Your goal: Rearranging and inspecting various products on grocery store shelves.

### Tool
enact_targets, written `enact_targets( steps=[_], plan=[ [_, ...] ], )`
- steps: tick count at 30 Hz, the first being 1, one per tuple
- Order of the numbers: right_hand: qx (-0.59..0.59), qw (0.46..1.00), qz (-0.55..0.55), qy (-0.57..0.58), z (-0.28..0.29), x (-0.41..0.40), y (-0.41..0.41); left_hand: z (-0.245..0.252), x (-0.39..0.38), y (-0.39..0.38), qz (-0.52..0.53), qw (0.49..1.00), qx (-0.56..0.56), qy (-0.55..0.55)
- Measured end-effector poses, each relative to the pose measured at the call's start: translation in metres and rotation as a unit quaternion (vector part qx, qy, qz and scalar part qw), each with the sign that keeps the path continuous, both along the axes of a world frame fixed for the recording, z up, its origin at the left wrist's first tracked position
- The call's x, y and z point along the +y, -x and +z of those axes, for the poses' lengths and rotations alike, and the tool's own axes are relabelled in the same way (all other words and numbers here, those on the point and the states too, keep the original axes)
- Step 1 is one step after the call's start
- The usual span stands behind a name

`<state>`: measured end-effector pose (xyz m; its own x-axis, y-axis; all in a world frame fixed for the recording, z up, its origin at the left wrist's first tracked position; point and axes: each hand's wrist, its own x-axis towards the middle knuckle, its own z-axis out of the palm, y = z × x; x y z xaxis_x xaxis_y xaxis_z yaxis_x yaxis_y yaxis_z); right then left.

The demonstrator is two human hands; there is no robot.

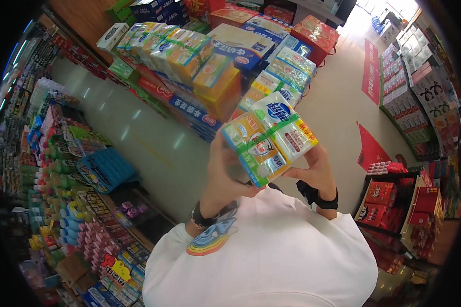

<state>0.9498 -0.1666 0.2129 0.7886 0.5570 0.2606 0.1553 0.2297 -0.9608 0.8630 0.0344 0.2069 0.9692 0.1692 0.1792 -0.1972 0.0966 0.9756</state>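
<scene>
A banded pack of wrapped bars point(269, 140), white on one side and orange on the other, with green tape across it, is held up in front of my chest. My left hand point(224, 172) grips its left and lower edge, the thumb along the bottom. On the right side, my right hand point(314, 169) holds the pack near its lower right corner, the thumb beneath. Behind the pack stand similar wrapped packs point(290, 69) on stacked cartons. A row of more such packs point(165, 48) lies farther left, beside an orange pack point(217, 82) at the row's near end.
Blue and white cartons point(242, 46) and a red gift box point(315, 36) form the display ahead. Shelves of bottles point(69, 222) line the left, near a blue bag point(107, 169). At right stand a rack with red boxes point(380, 193) and shelves of cartons point(397, 92).
</scene>
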Motion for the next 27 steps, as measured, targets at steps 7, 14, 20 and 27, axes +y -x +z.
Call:
enact_targets(
  steps=[7,14,20,27],
  plan=[
    [-0.086,0.993,0.004,0.082,0.021,-0.003,-0.082,0.015,-0.004,-0.046,0.150,0.941,0.027,-0.301],
    [-0.203,0.972,0.034,0.113,0.012,-0.003,-0.161,-0.013,-0.028,-0.096,0.269,0.937,0.000,-0.223],
    [-0.168,0.969,0.145,0.106,-0.003,-0.013,-0.213,-0.029,-0.055,-0.110,0.319,0.931,0.048,-0.172],
    [-0.308,0.917,0.256,-0.001,0.005,0.003,-0.226,-0.030,-0.093,-0.122,0.323,0.917,0.126,0.199]
  ],
)
